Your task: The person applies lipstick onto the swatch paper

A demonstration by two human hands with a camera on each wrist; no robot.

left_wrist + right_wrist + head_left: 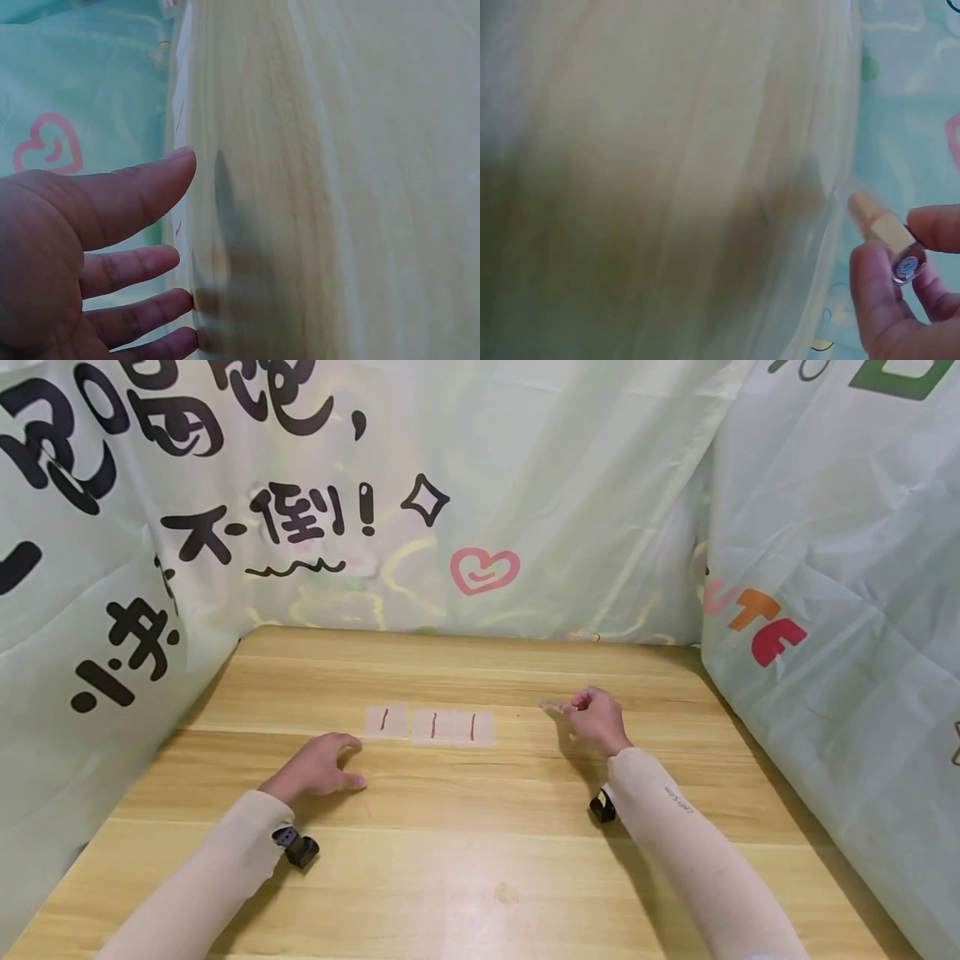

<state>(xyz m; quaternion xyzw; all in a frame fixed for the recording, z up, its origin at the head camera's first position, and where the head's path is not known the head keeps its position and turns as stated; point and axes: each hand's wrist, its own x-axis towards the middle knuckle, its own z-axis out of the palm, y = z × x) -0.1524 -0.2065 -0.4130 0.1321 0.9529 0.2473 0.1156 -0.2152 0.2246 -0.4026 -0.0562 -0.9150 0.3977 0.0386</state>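
In the head view, my right hand [596, 718] is raised over the table's right side and pinches a small lip gloss tube [552, 703]. The right wrist view shows the tube [889, 231] between thumb and fingers, with a pale cream-gold cap part and a dark red end that carries a round label. Three pale square sheets lie in a row on the table: a left one [386, 722], a middle one [432, 725] and a right one [474, 727]. Each bears one red stroke. Just left of them, my left hand [318, 766] holds nothing, its thumb and fingers spread apart.
The wooden table [465, 827] has a rounded back edge against a printed curtain [585, 510]. More curtain [840, 543] hangs along the right side, and another stretch [67, 610] along the left. A small black camera sits at each wrist.
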